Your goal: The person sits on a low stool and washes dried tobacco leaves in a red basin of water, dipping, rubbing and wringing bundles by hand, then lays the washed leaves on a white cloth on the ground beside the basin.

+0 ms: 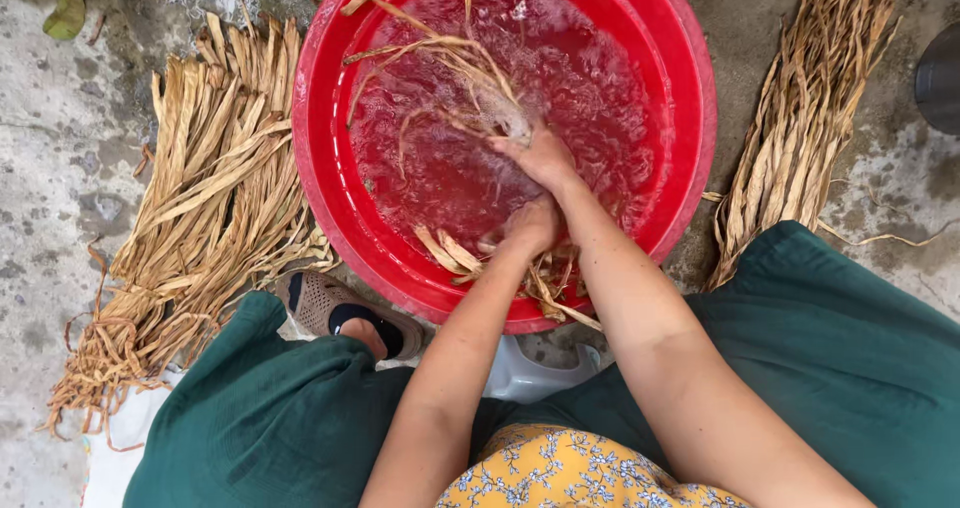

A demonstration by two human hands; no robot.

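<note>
Here both hands, left hand (530, 223) and right hand (540, 155), grip wet strips (450, 78).

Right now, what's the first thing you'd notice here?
The big red basin of water at the top middle, where the left hand and right hand swish dried leaf strips. Tan bundles lie on the concrete on each side: one at left, one at right.

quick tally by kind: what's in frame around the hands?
Round red plastic basin of water: 1
Bundles of dried tan plant strips on the concrete floor: 2 (left, right)
Wet tan strips in the basin: 1 clump
Hands in the water: 2 (left hand, right hand)
Brown mesh shoe: 1
Total: 7
</note>
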